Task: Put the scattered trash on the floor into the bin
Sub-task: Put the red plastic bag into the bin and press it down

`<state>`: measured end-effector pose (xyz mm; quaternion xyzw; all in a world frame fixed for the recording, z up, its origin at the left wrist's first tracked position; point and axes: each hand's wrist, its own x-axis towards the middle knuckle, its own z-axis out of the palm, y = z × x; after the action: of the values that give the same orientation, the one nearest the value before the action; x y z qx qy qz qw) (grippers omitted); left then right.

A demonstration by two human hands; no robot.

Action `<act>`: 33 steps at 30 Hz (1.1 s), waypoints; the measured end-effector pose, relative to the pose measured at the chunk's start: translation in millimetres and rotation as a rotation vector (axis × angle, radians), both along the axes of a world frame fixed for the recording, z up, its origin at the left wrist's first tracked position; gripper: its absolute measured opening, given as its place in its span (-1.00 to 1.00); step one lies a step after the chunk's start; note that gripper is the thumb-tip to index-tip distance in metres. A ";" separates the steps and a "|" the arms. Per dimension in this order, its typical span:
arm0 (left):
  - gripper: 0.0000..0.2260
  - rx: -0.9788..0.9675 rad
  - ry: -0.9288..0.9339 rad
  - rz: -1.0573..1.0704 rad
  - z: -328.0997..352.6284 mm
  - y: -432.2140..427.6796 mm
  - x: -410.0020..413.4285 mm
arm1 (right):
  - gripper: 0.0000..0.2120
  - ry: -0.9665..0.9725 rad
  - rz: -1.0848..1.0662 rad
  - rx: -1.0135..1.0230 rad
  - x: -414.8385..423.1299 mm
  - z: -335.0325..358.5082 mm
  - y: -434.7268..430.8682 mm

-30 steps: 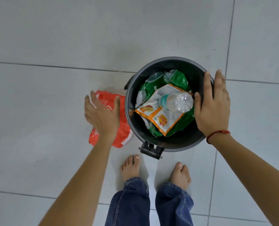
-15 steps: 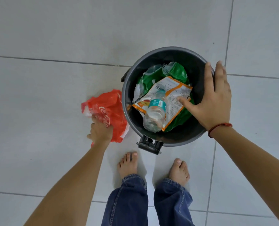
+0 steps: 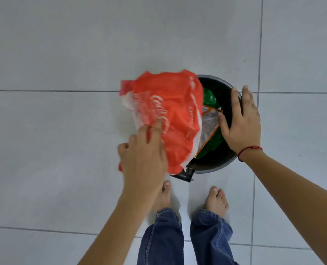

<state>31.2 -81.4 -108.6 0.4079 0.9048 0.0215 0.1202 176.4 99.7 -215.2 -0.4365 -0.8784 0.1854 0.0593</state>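
- I see my left hand (image 3: 143, 150) low in the middle of the view, and it is holding the red plastic bag (image 3: 168, 115).
- The fingers (image 3: 159, 125) of that hand press on the bag's lower left side — they are curled into the plastic, so the hand is closed on it.
- The red bag is up off the floor (image 3: 63, 131). It looks big and puffy, with white writing on it that is too blurry for me to read.
- The bag hangs over the left part of the bin (image 3: 216, 165) and hides that side of the rim.
- The bin is dark grey and round, and it stands on the floor just in front of my bare feet (image 3: 217, 199).
- A small black pedal (image 3: 185, 174) sticks out at the bottom of the bin, near my toes.
- My right hand (image 3: 243, 121) lies flat on the right side of the bin's rim. Its fingers are spread wide and it holds nothing — the thumb points in toward the trash.
- A thin red string (image 3: 248, 150) goes around my right wrist.
- Inside the bin I see a green wrapper (image 3: 209, 97) and an orange and white packet (image 3: 209, 123), partly covered by the red bag.
- The floor is made of big pale grey tiles with thin dark lines between them.
- I wear blue jeans (image 3: 162, 240), seen at the bottom of the view.
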 end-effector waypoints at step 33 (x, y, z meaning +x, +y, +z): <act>-0.40 -0.161 -0.195 -0.352 -58.1 60.2 21.1 | -0.36 -0.204 0.029 -0.072 -8.6 53.8 -11.9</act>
<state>52.3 -21.2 -166.8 0.5446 0.8025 -0.0328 0.2415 167.8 87.8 -161.4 -0.4424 -0.8788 0.1722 -0.0487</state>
